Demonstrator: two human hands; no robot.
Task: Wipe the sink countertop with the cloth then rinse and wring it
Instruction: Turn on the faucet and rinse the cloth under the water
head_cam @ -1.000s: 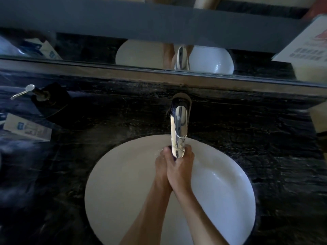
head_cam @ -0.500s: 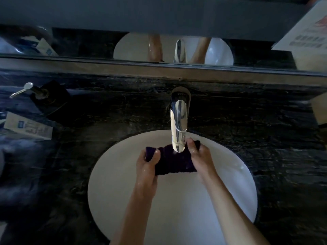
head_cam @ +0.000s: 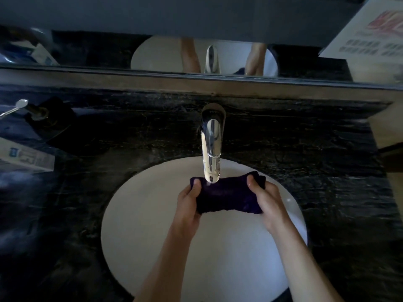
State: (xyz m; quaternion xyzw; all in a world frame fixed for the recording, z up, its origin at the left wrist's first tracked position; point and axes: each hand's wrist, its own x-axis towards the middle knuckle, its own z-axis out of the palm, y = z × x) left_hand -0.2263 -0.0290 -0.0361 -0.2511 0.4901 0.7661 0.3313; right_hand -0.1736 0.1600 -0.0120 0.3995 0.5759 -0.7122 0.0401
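Note:
A dark purple cloth point(head_cam: 226, 197) is stretched sideways over the white oval sink point(head_cam: 139, 225), just under the spout of the chrome faucet point(head_cam: 211, 144). My left hand point(head_cam: 188, 203) grips the cloth's left end, thumb on top. Its right end is held by my right hand point(head_cam: 269, 202) the same way. The spout tip overlaps the cloth's upper edge. A small wet glint shows on the cloth below the spout; I cannot tell whether water is running. The black marble countertop point(head_cam: 316, 182) surrounds the sink.
A dark soap dispenser point(head_cam: 46, 118) with a metal pump stands at the back left. A white tube point(head_cam: 28, 156) lies on the counter's left side. A mirror point(head_cam: 152, 51) runs along the back. A printed card point(head_cam: 375, 38) leans at the upper right.
My hands were pressed together under the spout a second ago. They have since pulled apart sideways, spreading the cloth wider between them.

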